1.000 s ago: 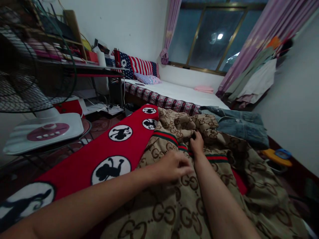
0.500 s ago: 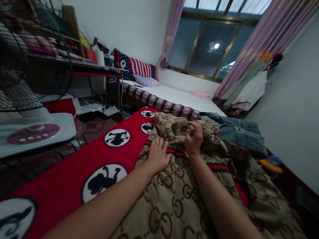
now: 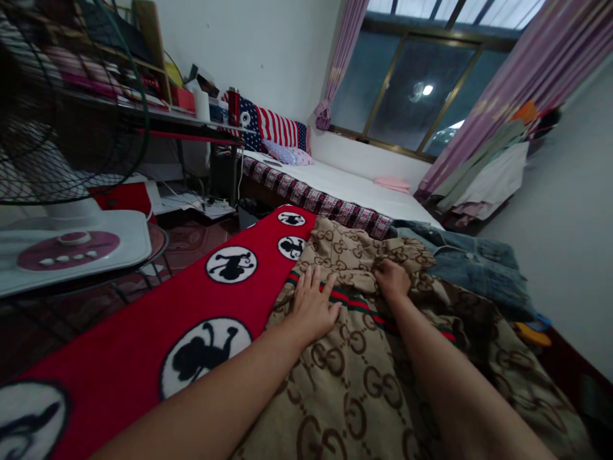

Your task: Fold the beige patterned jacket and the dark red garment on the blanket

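Note:
A tan jacket [image 3: 354, 377] with a brown letter pattern and a green-red stripe lies spread over a red blanket [image 3: 143, 319]. My left hand [image 3: 313, 306] rests flat on it at the stripe, fingers spread. Further right, my right hand [image 3: 393, 281] is closed on the bunched fabric near the jacket's upper part; its fingertips are partly hidden in the cloth. Loose folds of the jacket spread to the right of my right forearm.
Folded jeans [image 3: 472, 259] lie beyond the jacket on the right. A fan [image 3: 76, 246] stands on a stool at left, near a cluttered desk [image 3: 211, 128]. Behind is a bed [image 3: 335, 169] under a window. Clothes [image 3: 498, 169] hang at the right wall.
My right hand has come down and right onto the fabric and closed on it; before, it was raised with curled fingers. My left hand stays flat. The view has shifted slightly left.

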{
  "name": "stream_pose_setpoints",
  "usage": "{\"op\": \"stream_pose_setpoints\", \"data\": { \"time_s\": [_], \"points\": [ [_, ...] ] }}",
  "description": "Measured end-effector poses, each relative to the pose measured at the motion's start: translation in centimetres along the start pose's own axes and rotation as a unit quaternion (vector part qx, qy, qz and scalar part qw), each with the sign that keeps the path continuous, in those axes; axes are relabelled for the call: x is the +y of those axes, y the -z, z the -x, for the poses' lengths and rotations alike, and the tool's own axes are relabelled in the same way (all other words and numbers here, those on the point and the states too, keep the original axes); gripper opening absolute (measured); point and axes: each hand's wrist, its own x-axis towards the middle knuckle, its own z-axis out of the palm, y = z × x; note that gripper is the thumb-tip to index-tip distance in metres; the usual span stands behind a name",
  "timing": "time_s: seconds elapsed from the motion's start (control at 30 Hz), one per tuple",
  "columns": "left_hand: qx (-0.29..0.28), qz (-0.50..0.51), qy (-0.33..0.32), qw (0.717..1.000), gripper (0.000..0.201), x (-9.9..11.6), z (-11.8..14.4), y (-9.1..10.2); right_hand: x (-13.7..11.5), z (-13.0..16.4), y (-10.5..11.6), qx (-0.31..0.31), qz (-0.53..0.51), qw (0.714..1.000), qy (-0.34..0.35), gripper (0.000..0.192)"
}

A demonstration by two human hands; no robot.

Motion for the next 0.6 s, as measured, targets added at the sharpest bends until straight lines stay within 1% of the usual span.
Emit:
{"op": "stream_pose_setpoints", "data": {
  "time_s": [0.03, 0.07, 0.1, 0.17, 0.2, 0.27, 0.33, 0.37, 0.4, 0.43, 0.47, 0.53, 0.6],
  "points": [
    [-0.008, -0.001, 0.005, 1.000, 0.066, 0.1, 0.0, 0.1, -0.4, 0.4, 0.0, -0.046, 0.040, 0.998, 0.006, 0.025],
    [-0.013, -0.003, 0.009, 1.000, 0.065, 0.1, 0.0, 0.2, -1.2, 0.7, 0.3, -0.070, 0.072, 0.995, 0.015, 0.026],
    [-0.015, -0.004, 0.011, 1.000, 0.065, 0.2, 0.0, 0.2, -2.2, 0.8, 0.7, -0.072, 0.093, 0.993, 0.026, 0.028],
    [-0.016, -0.007, 0.011, 1.000, 0.066, 0.2, 0.0, 0.3, -4.9, 0.7, 2.0, -0.030, 0.102, 0.993, 0.060, 0.033],
    [-0.017, -0.008, 0.010, 1.000, 0.066, 0.2, 0.0, 0.3, -6.2, 0.7, 2.6, -0.003, 0.091, 0.991, 0.094, 0.035],
    [-0.018, -0.011, 0.007, 1.000, 0.066, 0.3, 0.0, 0.4, -8.6, 0.7, 3.2, 0.024, 0.051, 0.977, 0.206, 0.035],
    [-0.018, -0.016, 0.006, 1.000, 0.066, 0.3, 0.0, 0.4, -10.2, 0.7, 2.4, 0.005, -0.002, 0.940, 0.341, 0.035],
    [-0.018, -0.019, 0.005, 1.000, 0.066, 0.3, 0.0, 0.4, -10.7, 0.7, 1.5, -0.019, -0.020, 0.921, 0.387, 0.036],
    [-0.019, -0.022, 0.003, 1.000, 0.065, 0.3, 0.0, 0.4, -11.0, 0.6, 0.4, -0.051, -0.029, 0.912, 0.406, 0.039],
    [-0.020, -0.024, -0.001, 1.000, 0.064, 0.3, 0.1, 0.4, -11.2, 0.4, -0.8, -0.090, -0.032, 0.913, 0.398, 0.043],
    [-0.019, -0.025, -0.005, 0.999, 0.062, 0.4, 0.1, 0.4, -11.3, 0.2, -2.0, -0.133, -0.030, 0.920, 0.367, 0.047],
    [-0.021, -0.026, -0.013, 0.999, 0.060, 0.4, 0.2, 0.5, -11.5, -0.5, -4.1, -0.204, -0.026, 0.937, 0.281, 0.053],
    [-0.025, -0.031, -0.014, 0.999, 0.059, 0.3, 0.3, 0.5, -11.7, -1.1, -5.2, -0.233, -0.029, 0.944, 0.232, 0.055]
  ]
}}
